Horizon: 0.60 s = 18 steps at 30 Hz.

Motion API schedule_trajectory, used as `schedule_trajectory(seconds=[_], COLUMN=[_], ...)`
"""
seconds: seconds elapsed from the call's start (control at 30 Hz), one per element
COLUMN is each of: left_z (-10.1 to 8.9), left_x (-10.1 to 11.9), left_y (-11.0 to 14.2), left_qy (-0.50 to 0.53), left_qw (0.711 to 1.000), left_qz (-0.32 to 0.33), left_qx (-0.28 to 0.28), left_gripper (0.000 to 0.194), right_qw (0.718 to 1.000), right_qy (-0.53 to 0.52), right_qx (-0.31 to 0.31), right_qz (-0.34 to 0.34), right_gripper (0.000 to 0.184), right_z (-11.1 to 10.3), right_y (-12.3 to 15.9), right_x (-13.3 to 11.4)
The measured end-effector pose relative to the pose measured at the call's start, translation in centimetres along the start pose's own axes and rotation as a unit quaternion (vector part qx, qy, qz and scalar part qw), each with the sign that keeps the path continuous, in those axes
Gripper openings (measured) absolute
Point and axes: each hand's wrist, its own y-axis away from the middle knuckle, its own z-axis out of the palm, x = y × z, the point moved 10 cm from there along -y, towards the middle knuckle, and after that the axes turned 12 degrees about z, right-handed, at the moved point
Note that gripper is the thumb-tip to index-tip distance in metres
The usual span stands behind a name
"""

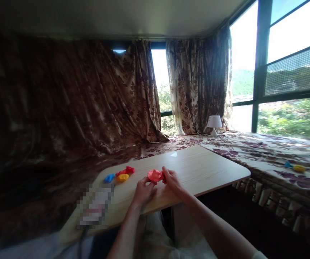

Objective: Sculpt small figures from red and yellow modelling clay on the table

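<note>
Between my two hands is a coral-pink ruffled piece [155, 175], shaped like an open flower, held just above the table. It looks soft, like modelling clay, but I cannot tell the material for sure. My left hand [144, 191] pinches its lower left edge between thumb and fingers. On the other side, the fingers of my right hand [172, 180] are closed on its right edge. To the left on the table lie a blue lump [109, 178], a yellow lump [122, 177] and a red lump [129, 169], close together.
The light wooden table [203, 165] has rounded corners. A blurred-out flat object [97, 207] with a dark cable lies at its left. To the right, a blue piece [288, 164] and a yellow piece [299, 168] rest on the floral cover [252, 147]. A small white lamp [214, 122] stands behind.
</note>
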Motion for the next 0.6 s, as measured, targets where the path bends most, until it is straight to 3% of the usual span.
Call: schedule_trajectory(seconds=[0.13, 0.37, 0.6], left_z=[0.5, 1.2, 1.3], left_x=[0.8, 1.3, 1.2], left_y=[0.1, 0.3, 0.5], left_qy=[0.017, 0.022, 0.041], left_qw=[0.999, 0.999, 0.998], left_qz=[0.020, 0.024, 0.015], left_qx=[-0.018, -0.038, -0.041], left_gripper=[0.029, 0.031, 0.033], right_qw=[0.999, 0.999, 1.000], right_qy=[0.017, 0.009, -0.002], right_qx=[-0.038, -0.027, -0.015], right_qz=[-0.015, -0.033, -0.014], right_gripper=[0.039, 0.030, 0.048], right_z=[0.6, 0.5, 0.3], right_y=[0.5, 0.6, 0.4], right_x=[-0.7, -0.7, -0.7])
